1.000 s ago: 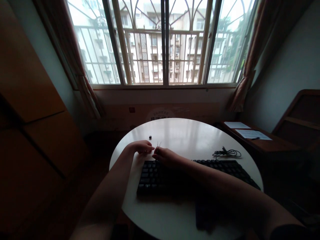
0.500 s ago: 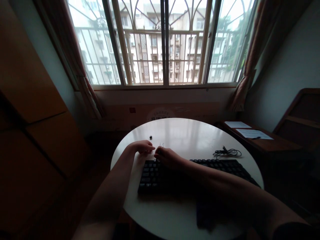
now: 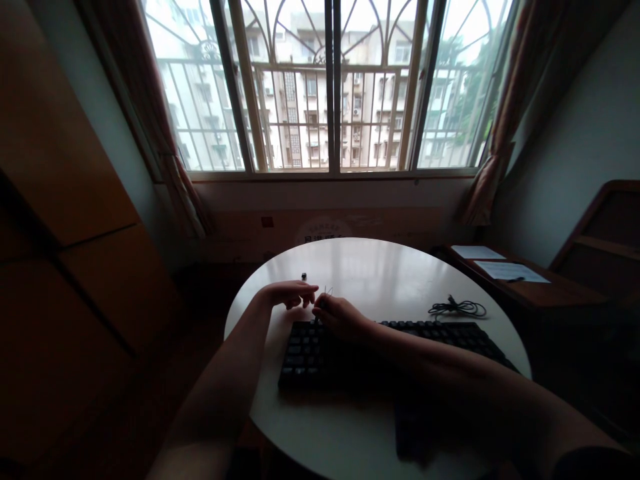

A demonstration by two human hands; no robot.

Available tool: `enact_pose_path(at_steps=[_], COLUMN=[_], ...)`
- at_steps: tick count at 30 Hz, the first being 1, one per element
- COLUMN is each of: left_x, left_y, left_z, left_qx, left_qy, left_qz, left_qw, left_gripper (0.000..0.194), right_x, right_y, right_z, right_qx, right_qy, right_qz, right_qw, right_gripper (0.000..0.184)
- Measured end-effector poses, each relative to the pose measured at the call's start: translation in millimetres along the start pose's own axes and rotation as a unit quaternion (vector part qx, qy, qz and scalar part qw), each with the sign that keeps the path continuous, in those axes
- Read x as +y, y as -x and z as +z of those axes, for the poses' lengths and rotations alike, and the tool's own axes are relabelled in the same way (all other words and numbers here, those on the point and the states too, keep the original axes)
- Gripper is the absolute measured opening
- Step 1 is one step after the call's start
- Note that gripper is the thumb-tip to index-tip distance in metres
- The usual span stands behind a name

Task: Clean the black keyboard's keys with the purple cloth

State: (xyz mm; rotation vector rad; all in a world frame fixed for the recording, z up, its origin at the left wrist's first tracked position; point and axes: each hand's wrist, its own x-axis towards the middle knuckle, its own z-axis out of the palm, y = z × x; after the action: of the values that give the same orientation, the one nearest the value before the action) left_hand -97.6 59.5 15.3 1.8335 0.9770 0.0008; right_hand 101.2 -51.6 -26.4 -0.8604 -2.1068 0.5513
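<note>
A black keyboard (image 3: 300, 357) lies on the round white table (image 3: 320, 427), its middle covered by my right forearm. My right hand (image 3: 345, 317) is closed over the keyboard's far left edge, gripping what looks like a keycap puller, whose thin wire loops (image 3: 328, 291) stick up above the fingers. The rest of the tool is hidden in the grip. Just left of it hovers my left hand (image 3: 293, 293), fingers stretched out and apart, holding nothing. Beyond the left hand, a small dark keycap (image 3: 304, 275) sits on the table.
A coiled black cable (image 3: 457, 307) lies behind the keyboard on the right. A dark flat item (image 3: 410, 433) is at the near side, partly shadowed. Papers (image 3: 511, 271) and a pen rest on a brown side table at right. A barred window stands ahead.
My left hand's fingers have opened from a curled pose and stretched toward the right hand. The right hand keeps its grip in nearly the same place. The view has shifted slightly.
</note>
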Motion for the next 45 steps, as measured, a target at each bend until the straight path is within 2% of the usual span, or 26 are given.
enact_pose_path(at_steps=[5,8,11,19,25,28,35,45], left_x=[17.8,26.3,30.6,32.0,29.1,28.1,24.3,22.6], left_y=[11.2,17.8,21.8,18.2,11.1,6.9,1.0,-2.6], left_z=[7.0,7.5,6.4,10.1,10.9,11.7,12.6,13.0], left_qx=[-0.063,-0.092,-0.108,-0.122,-0.118,-0.118,-0.118,-0.125], left_qy=[0.065,0.072,0.060,0.000,-0.076,-0.105,-0.107,-0.111], left_qz=[0.068,0.110,0.121,0.094,0.041,0.025,-0.007,-0.013], left_qw=[0.994,0.987,0.985,0.988,0.989,0.987,0.987,0.986], left_gripper=[0.048,0.044,0.044,0.051,0.033,0.031,0.031,0.027], right_x=[0.2,-0.3,-0.7,1.6,-0.5,-1.5,0.9,0.8], right_y=[0.8,1.6,2.1,2.7,4.5,5.1,4.2,6.2], right_z=[0.7,0.6,0.3,0.5,0.6,0.6,2.6,2.1], right_qx=[0.002,-0.004,0.000,0.005,0.014,0.016,0.010,0.013], right_qy=[0.013,0.016,0.013,0.010,0.004,0.007,0.028,0.016], right_qz=[0.004,0.005,0.004,-0.009,-0.011,-0.005,-0.002,-0.018], right_qw=[1.000,1.000,1.000,1.000,1.000,1.000,1.000,1.000], right_gripper=[0.014,0.015,0.015,0.014,0.013,0.012,0.012,0.012])
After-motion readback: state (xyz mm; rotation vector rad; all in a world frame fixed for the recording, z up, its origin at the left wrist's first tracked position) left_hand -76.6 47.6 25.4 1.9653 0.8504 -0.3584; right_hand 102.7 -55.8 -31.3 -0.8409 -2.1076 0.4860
